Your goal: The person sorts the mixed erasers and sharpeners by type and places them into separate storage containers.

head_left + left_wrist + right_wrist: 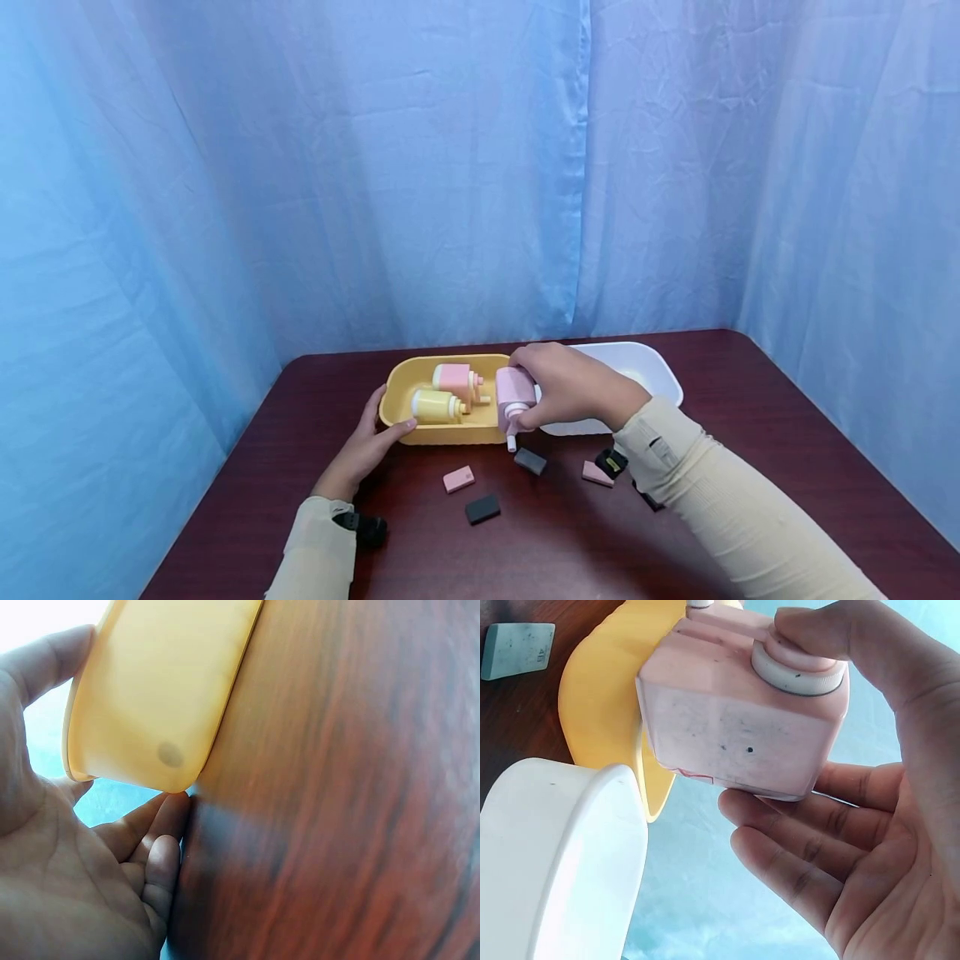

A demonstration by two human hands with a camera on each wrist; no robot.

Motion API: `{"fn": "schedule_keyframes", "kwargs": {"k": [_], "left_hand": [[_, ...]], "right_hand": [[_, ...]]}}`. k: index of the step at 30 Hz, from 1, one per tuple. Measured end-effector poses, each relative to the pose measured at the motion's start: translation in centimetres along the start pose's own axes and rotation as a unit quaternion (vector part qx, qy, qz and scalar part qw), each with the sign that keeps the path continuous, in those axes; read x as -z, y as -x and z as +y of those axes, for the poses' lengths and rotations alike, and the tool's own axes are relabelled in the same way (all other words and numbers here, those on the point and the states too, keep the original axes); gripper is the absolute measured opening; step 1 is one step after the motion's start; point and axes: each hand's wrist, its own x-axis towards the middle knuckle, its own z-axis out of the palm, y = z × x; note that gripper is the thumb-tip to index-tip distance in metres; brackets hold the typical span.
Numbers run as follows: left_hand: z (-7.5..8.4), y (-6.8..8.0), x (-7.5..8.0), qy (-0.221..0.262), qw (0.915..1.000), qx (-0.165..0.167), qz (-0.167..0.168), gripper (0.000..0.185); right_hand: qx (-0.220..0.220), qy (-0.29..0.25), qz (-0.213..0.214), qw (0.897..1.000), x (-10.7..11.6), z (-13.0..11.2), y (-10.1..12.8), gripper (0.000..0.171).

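A yellow tub [397,398] stands on the dark wood table and holds a pink bottle [453,377] and a yellow bottle [435,406], both lying down. My right hand [558,387] grips a pink pump bottle [513,398] over the tub's right rim, nozzle pointing down and towards me. In the right wrist view the thumb presses its white cap while the fingers [795,825] wrap under the pink pump bottle [735,742]. My left hand [371,437] holds the tub's left front corner, thumb on the rim. In the left wrist view my left hand [75,885] lies against the yellow tub [150,697].
A white tub [645,367] sits right of the yellow one, behind my right hand. Small blocks lie in front: pink [458,478], black [482,508], dark grey [530,460], pink [597,474]. Blue curtains close in the table [750,433] at the back and sides.
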Motion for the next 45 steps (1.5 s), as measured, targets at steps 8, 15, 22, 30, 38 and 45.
{"fn": "schedule_keyframes", "kwargs": {"k": [8,15,22,30,38,45], "left_hand": [[0.1,0.1,0.1,0.000,1.0000,0.000,-0.001,0.103],[0.1,-0.1,-0.1,0.004,1.0000,0.002,-0.003,0.103],[0.2,0.1,-0.2,0.003,1.0000,0.002,-0.003,0.103],[0.1,-0.1,-0.2,0.004,1.0000,0.005,-0.002,0.103],[0.1,-0.1,-0.2,0.000,0.9999,0.011,0.000,0.103],[0.2,0.0,-0.2,-0.003,1.0000,0.009,-0.001,0.104]], "right_hand": [[0.000,-0.006,0.005,1.000,-0.2,0.2,-1.0,0.061],[-0.017,-0.011,-0.003,1.000,-0.2,0.4,-1.8,0.059],[-0.020,-0.013,0.008,1.000,-0.3,0.5,-2.3,0.060],[-0.021,-0.015,0.024,0.999,-0.7,0.6,-2.9,0.053],[-0.029,0.002,0.028,0.999,-1.2,0.7,-3.6,0.050],[-0.048,0.008,0.027,0.998,-2.0,1.4,-4.0,0.052]]}}
